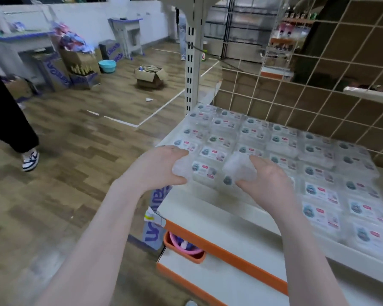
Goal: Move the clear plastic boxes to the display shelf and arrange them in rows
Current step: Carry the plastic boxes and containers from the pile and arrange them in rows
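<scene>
Several clear plastic boxes with printed labels lie flat in rows (283, 151) on the white display shelf (208, 208). My left hand (161, 164) grips one clear box (180, 168) by its left side at the front-left of the rows. My right hand (268, 175) holds another clear box (239, 166) just beside it, fingers and thumb curled round its right side. Both boxes hover at or just above the front row; motion blur hides whether they touch the shelf.
A wire grid backing (318, 80) rises behind the shelf, with a slotted upright post (191, 62) at its left. An orange-edged lower shelf (219, 250) holds an orange bin (186, 250). Cardboard boxes (150, 76) stand on the wooden floor. A person's leg and shoe (30, 160) is at left.
</scene>
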`<state>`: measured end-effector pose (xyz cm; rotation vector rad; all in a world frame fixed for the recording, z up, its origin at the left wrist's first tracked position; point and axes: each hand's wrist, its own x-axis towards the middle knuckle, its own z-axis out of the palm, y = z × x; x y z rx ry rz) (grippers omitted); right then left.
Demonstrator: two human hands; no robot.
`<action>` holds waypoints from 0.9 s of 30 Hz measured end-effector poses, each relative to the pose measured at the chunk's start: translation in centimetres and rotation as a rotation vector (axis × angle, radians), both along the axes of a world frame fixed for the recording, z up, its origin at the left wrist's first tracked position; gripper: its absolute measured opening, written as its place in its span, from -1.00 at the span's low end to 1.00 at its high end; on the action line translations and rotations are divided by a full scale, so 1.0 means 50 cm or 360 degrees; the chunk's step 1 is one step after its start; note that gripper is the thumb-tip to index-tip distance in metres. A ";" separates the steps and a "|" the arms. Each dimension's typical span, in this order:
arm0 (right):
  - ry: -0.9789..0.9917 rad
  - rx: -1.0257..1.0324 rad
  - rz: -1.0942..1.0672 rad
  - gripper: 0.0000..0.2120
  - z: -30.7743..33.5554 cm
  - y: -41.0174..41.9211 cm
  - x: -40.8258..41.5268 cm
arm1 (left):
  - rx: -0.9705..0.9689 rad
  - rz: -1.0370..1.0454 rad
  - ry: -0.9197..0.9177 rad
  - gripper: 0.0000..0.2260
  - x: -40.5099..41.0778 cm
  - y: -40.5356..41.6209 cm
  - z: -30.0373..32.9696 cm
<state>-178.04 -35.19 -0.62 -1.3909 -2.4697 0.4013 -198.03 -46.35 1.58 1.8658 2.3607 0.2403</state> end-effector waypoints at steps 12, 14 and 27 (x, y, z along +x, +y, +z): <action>-0.0048 0.0022 -0.0086 -0.50 0.019 0.071 -0.089 | -0.0202 -0.0290 0.0033 -0.39 -0.097 0.166 0.029; -0.0071 0.0055 -0.0139 -0.52 0.014 0.074 -0.097 | -0.0200 -0.0348 0.0032 -0.44 -0.112 0.187 0.024; -0.0071 0.0137 -0.0470 -0.55 -0.009 0.053 -0.140 | -0.0282 -0.0643 -0.0071 -0.37 -0.173 0.235 -0.035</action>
